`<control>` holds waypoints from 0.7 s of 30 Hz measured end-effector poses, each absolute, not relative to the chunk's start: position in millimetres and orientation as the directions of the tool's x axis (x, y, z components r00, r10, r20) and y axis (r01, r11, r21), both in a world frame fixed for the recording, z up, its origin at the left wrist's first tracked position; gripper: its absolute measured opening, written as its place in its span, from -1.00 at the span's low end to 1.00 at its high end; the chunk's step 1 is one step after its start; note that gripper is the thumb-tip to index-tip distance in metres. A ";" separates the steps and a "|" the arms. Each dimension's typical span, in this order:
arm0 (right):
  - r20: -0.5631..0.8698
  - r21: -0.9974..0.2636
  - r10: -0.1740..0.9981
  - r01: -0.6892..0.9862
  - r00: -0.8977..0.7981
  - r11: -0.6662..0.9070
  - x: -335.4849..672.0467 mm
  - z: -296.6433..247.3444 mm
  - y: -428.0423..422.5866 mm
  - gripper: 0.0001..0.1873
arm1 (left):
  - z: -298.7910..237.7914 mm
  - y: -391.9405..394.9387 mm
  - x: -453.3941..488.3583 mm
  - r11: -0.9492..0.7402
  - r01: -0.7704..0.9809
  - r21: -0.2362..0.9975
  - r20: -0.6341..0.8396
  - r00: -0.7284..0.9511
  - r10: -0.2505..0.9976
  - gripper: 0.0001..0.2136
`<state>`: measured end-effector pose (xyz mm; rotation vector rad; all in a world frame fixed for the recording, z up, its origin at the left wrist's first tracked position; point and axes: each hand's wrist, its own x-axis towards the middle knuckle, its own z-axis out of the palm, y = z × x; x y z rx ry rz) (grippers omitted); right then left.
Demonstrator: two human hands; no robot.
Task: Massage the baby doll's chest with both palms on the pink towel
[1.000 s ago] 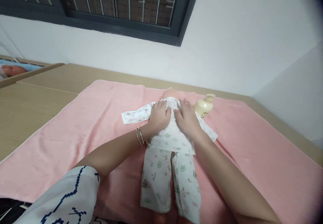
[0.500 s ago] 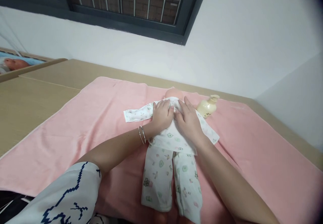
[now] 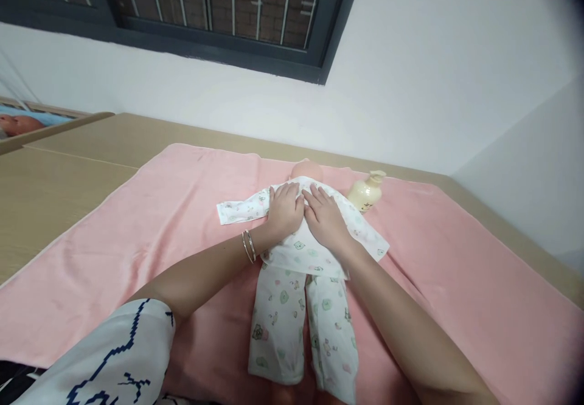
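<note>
A baby doll lies on a pink blanket (image 3: 182, 210), its smooth head (image 3: 306, 169) pointing away from me. It wears a white printed top (image 3: 314, 258) and matching trousers (image 3: 278, 323). My left hand (image 3: 286, 211) rests flat on the upper part of the top, left of the middle. Beside it, my right hand (image 3: 326, 218) lies on the right half, fingers stretched out and thumb close to the left hand. Both hold nothing. The doll's face is hidden, and its feet are mostly out of view.
A cream pump bottle (image 3: 365, 194) stands on the blanket right of the doll's head. The blanket covers a wooden table (image 3: 77, 177) against a white wall (image 3: 392, 101). At far left, another doll (image 3: 22, 124) lies in a wood-edged tray. A dark-framed barred window is above.
The view has shifted slightly, moving everything a little left. My right hand's fingers have come down from near the shoulder toward the middle and lie closer to my left hand.
</note>
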<state>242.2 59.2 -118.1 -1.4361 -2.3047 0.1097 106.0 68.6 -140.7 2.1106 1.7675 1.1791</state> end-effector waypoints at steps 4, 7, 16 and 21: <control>0.307 -0.344 0.874 0.812 -0.377 0.471 241.8 -114.1 57.5 -0.45 | -141.3 69.8 105.2 -0.301 0.795 0.527 0.456 0.034 0.889 -0.62; 0.384 -0.411 0.863 0.777 -0.328 0.478 248.3 -95.1 51.5 -0.44 | -136.3 65.4 105.5 -0.296 0.813 0.502 0.436 0.058 0.898 -0.61; 0.565 -0.339 0.816 0.868 -0.121 0.363 322.1 -43.2 61.3 -0.27 | -66.9 53.5 142.5 -0.331 0.090 0.939 0.299 0.260 0.918 -0.57; 0.495 -0.300 0.861 0.907 -0.117 0.296 340.0 -53.2 79.1 -0.25 | -47.5 87.5 176.4 0.249 -0.506 0.826 -0.040 0.388 0.921 -0.33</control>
